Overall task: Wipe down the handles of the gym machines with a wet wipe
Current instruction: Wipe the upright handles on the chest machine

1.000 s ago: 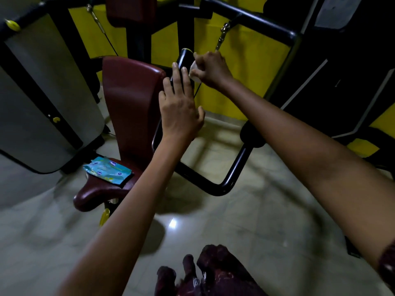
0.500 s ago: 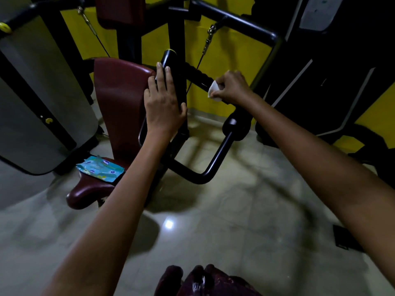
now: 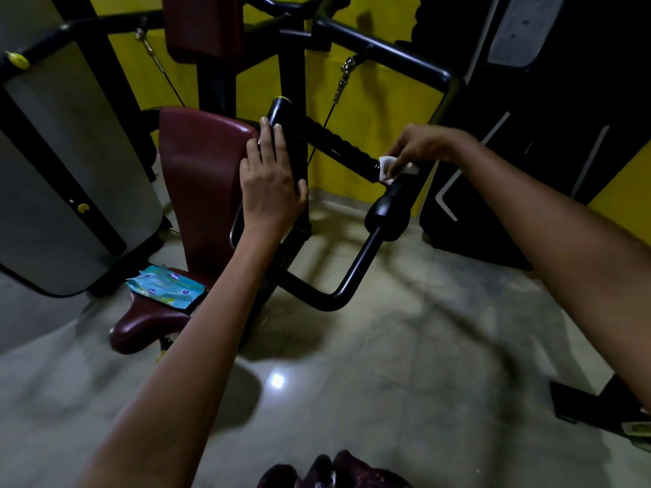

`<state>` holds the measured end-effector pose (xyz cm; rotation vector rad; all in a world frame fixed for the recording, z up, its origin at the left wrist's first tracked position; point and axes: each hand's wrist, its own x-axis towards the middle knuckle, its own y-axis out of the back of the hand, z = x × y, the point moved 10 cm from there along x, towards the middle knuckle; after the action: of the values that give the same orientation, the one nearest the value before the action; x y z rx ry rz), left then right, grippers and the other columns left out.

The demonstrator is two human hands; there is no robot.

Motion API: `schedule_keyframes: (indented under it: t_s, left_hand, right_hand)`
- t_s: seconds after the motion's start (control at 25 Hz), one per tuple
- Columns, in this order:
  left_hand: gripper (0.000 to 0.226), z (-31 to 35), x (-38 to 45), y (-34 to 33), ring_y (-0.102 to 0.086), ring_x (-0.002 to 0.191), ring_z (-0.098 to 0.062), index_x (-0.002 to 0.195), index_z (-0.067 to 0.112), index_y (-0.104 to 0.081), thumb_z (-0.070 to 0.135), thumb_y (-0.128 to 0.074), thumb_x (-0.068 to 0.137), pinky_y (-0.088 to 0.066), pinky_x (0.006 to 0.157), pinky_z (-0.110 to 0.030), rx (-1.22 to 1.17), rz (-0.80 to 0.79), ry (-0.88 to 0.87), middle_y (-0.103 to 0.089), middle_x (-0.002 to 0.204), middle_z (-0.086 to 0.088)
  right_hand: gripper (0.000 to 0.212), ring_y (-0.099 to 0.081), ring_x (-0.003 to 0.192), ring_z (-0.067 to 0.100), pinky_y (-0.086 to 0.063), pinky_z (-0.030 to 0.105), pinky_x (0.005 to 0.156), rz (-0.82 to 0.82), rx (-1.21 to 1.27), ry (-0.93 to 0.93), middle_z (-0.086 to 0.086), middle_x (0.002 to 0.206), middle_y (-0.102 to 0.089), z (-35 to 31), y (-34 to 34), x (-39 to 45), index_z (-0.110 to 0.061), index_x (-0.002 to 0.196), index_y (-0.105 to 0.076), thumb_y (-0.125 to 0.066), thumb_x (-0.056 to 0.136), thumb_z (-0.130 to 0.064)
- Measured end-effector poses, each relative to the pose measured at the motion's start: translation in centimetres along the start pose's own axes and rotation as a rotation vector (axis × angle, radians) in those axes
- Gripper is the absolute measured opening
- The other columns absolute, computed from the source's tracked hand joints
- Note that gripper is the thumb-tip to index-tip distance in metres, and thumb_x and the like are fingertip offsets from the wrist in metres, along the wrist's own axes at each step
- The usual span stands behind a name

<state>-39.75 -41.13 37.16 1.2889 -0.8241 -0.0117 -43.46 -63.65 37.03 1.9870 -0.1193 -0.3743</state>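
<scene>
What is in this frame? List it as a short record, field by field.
left hand: flat against the upright black bar, fingers straight
right hand: pinches the wet wipe
wet wipe: at the lower end of the ribbed handle
wipes pack: lies on the maroon seat
floor: glossy tiles

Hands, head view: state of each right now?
Left hand: open, straight fingers flat against the upright black bar.
Right hand: pinching the white wipe on the ribbed handle.
</scene>
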Motion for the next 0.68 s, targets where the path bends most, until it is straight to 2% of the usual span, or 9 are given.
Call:
schedule_keyframes:
  t_s: [0.08,0.12,0.2,0.32,0.4,0.48,0.56,0.6,0.68]
  left_hand:
    - [0.081,0.1,0.0,-0.1,-0.028,0.135,-0.039,0.148,0.001,-0.012,0.039,-0.05,0.087,-0.035,0.099,-0.044,0.004,-0.004,-0.001,-0.011,0.155,-0.021]
    - [0.081,0.1,0.1,0.0,-0.028,0.135,-0.039,0.148,0.001,-0.012,0.039,-0.05,0.087,-0.035,0.099,-0.044,0.007,-0.003,0.002,-0.011,0.156,-0.021]
    - [0.081,0.1,0.1,0.0,-0.028,0.135,-0.039,0.148,0.001,-0.011,0.039,-0.049,0.087,-0.036,0.099,-0.044,0.016,-0.006,0.011,-0.01,0.155,-0.021]
    - [0.082,0.2,0.0,-0.1,-0.027,0.136,-0.039,0.148,0.001,-0.011,0.04,-0.049,0.088,-0.036,0.099,-0.044,0.023,-0.005,0.016,-0.01,0.155,-0.021]
    - [0.082,0.2,0.1,-0.1,-0.026,0.136,-0.039,0.148,0.001,-0.01,0.04,-0.049,0.087,-0.035,0.1,-0.044,0.014,-0.008,0.005,-0.009,0.156,-0.021]
    - [0.082,0.2,0.1,0.0,-0.026,0.136,-0.039,0.148,0.001,-0.01,0.04,-0.05,0.087,-0.034,0.101,-0.044,0.004,-0.006,-0.003,-0.009,0.156,-0.021]
    - [0.083,0.1,0.0,0.1,-0.027,0.136,-0.039,0.148,0.001,-0.011,0.04,-0.051,0.087,-0.035,0.1,-0.045,-0.012,0.006,-0.001,-0.01,0.156,-0.021]
    - [0.083,0.1,0.0,0.1,-0.027,0.136,-0.039,0.148,0.001,-0.012,0.04,-0.051,0.087,-0.035,0.1,-0.045,-0.02,0.009,-0.003,-0.011,0.155,-0.021]
    - [0.083,0.1,0.1,0.1,-0.03,0.134,-0.04,0.147,0.0,-0.015,0.04,-0.054,0.086,-0.037,0.098,-0.046,-0.016,0.02,-0.004,-0.014,0.155,-0.022]
  right_hand:
    - [0.033,-0.059,0.073,0.012,-0.049,0.028,0.074,-0.086,-0.023,-0.05,-0.008,0.076,-0.07,0.1,-0.2,0.6,-0.012,0.1,-0.072,-0.08,0.068,-0.017]
    - [0.034,-0.059,0.078,0.014,-0.049,0.03,0.075,-0.082,-0.064,-0.062,-0.004,0.084,-0.068,0.0,-0.3,0.8,-0.013,0.099,-0.073,-0.081,0.066,-0.019]
    - [0.03,-0.055,0.074,0.014,-0.044,0.03,0.065,0.026,-0.132,-0.049,0.001,0.078,-0.063,-0.2,-0.4,1.2,-0.012,0.087,-0.074,-0.085,0.061,-0.023]
    - [0.027,-0.044,0.059,0.018,-0.027,0.025,0.047,0.32,-0.272,0.013,0.011,0.061,-0.046,-1.0,-1.1,-0.3,-0.003,0.063,-0.064,-0.082,0.061,-0.023]
    - [0.026,-0.044,0.058,0.018,-0.023,0.023,0.044,0.375,-0.277,0.061,0.012,0.061,-0.046,-1.3,-1.4,-1.1,0.002,0.068,-0.066,-0.077,0.066,-0.021]
    - [0.023,-0.041,0.053,0.009,-0.025,0.025,0.045,0.287,-0.186,0.088,0.011,0.063,-0.051,-0.7,-0.5,-1.0,0.002,0.079,-0.072,-0.076,0.072,-0.019]
    - [0.02,-0.045,0.049,0.0,-0.031,0.02,0.046,0.23,0.018,0.086,0.012,0.072,-0.061,0.0,1.4,-1.1,0.0,0.093,-0.073,-0.07,0.08,-0.016]
    - [0.022,-0.05,0.055,0.0,-0.033,0.019,0.048,0.235,0.104,0.09,0.014,0.078,-0.063,0.0,1.8,-1.0,0.0,0.098,-0.071,-0.065,0.085,-0.016]
    - [0.028,-0.052,0.07,0.015,-0.033,0.026,0.054,0.22,0.081,0.099,0.016,0.081,-0.06,-1.3,-0.1,-0.2,0.004,0.099,-0.067,-0.051,0.095,-0.019]
